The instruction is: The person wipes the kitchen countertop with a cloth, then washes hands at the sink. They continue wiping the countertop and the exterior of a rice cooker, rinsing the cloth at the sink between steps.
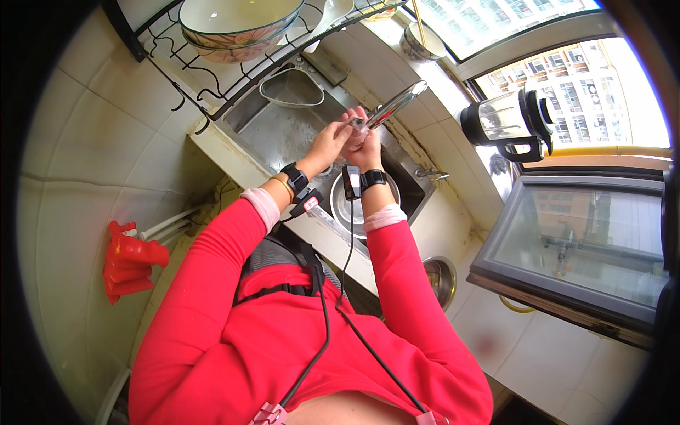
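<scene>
My left hand (325, 143) and my right hand (365, 150) are together over the stainless steel sink (276, 127), under the spout of a chrome faucet (397, 104). What looks like clear water runs from the spout over my right palm, which faces up with its fingers stretched. The fingers of my left hand reach across to the right palm by the stream. No object shows plainly in either hand, though the spot under the spout is blurred. Below my right wrist a round metal bowl (340, 204) sits in the sink, partly hidden by the wrist.
A wire-rimmed strainer (292, 103) lies at the sink's far left. Above it a black wire rack (212, 95) holds stacked bowls (239, 32). On the sill stand a small bowl (422, 45) and a blender jug (502, 122). An open window sash (574, 249) juts in at right.
</scene>
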The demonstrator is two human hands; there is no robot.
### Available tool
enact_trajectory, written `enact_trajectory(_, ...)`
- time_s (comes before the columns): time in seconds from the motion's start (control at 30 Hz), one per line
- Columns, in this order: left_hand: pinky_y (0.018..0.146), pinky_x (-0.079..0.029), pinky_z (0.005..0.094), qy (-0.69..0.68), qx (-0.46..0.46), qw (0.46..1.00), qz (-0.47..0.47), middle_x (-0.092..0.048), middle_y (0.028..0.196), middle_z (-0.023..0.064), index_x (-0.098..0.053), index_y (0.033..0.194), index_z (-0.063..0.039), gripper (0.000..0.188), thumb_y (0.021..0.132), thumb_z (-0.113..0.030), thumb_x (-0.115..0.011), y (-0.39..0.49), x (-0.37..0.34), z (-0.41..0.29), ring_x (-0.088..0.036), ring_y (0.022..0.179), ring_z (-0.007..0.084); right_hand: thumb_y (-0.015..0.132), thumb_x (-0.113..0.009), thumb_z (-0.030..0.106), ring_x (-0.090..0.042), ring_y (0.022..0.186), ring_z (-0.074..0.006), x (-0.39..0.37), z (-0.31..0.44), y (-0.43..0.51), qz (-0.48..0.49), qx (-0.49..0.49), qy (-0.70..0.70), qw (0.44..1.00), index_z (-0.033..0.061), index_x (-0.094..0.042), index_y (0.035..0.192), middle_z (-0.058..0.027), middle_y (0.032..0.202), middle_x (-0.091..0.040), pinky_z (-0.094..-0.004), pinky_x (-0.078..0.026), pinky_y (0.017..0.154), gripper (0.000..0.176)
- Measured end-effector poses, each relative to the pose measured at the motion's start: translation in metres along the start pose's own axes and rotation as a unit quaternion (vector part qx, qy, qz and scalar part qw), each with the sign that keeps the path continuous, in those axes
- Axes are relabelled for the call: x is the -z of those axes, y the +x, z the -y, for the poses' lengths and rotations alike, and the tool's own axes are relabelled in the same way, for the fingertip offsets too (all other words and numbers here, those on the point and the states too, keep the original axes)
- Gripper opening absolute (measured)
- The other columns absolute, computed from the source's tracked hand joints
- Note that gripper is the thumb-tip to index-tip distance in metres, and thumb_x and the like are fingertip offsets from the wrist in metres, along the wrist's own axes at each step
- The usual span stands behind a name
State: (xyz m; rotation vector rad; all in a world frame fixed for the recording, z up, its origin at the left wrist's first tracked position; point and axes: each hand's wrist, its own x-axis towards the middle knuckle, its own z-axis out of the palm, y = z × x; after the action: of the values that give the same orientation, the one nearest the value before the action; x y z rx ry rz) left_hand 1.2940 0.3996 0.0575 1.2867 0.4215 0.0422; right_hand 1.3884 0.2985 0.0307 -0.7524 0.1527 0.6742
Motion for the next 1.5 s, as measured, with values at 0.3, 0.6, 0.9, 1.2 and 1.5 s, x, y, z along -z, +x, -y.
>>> enact_trajectory(0.3, 0.099, -0.048, 0.0373, 0.215, -0.217, 0.952, 0.030, -0.063, 0.113, 0.0121, -0.057, 0.111, -0.004, 0.031, 0.083, 0.007, -0.052, 0.039, 0.009, 0.031, -0.061, 0.109, 0.0256, 0.102, -0.034, 0.056, -0.060, 0.115, -0.0269, 0.014, 0.000, -0.026, 0.085, -0.142, 0.069, 0.984, 0.0262, -0.053, 0.135, -0.0029, 0.126, -0.064, -0.0662, -0.041, 0.097, 0.048)
enact_trajectory(0.6, 0.119, -0.025, 0.0478, 0.407, -0.219, 0.886, -0.021, -0.035, 0.159, 0.0130, -0.033, 0.153, -0.010, 0.076, 0.080, -0.002, -0.054, 0.007, 0.012, 0.044, -0.031, 0.147, 0.0342, 0.092, -0.054, -0.006, -0.066, 0.094, -0.0280, 0.012, -0.016, -0.011, -0.038, 0.008, 0.052, 0.998, 0.0118, -0.049, 0.127, -0.0109, 0.108, -0.066, -0.0384, -0.059, 0.075, 0.040)
enact_trajectory(0.9, 0.101, -0.048, 0.0370, 0.185, -0.205, 0.958, -0.072, -0.053, 0.128, 0.0163, -0.058, 0.127, -0.006, 0.054, 0.079, 0.013, -0.044, 0.001, 0.029, 0.040, -0.060, 0.113, 0.0313, 0.097, -0.053, 0.002, -0.051, 0.060, -0.0127, 0.003, -0.016, -0.008, -0.110, -0.025, 0.009, 0.994, 0.0174, -0.051, 0.131, -0.0051, 0.098, -0.058, -0.0246, -0.035, 0.045, 0.037)
enact_trajectory(1.2, 0.098, -0.051, 0.0360, 0.119, -0.195, 0.972, -0.062, -0.055, 0.127, 0.0161, -0.059, 0.124, -0.004, 0.047, 0.082, 0.012, -0.046, 0.011, 0.020, 0.053, -0.059, 0.115, 0.0303, 0.102, -0.052, 0.018, -0.042, 0.047, -0.0107, -0.005, -0.010, -0.008, -0.065, -0.056, -0.083, 0.993, 0.0070, -0.058, 0.108, 0.0019, 0.065, -0.047, -0.0256, -0.028, 0.040, 0.013)
enact_trajectory(1.5, 0.091, -0.053, 0.0323, 0.215, -0.197, 0.956, -0.032, -0.057, 0.130, 0.0122, -0.058, 0.129, -0.006, 0.034, 0.097, -0.003, -0.050, 0.021, 0.017, 0.056, -0.062, 0.113, 0.0228, 0.102, -0.041, 0.024, -0.026, 0.037, -0.0102, -0.023, 0.002, -0.012, -0.123, -0.095, -0.011, 0.988, 0.0190, -0.047, 0.076, 0.0042, 0.051, -0.033, -0.0278, -0.019, 0.038, 0.027)
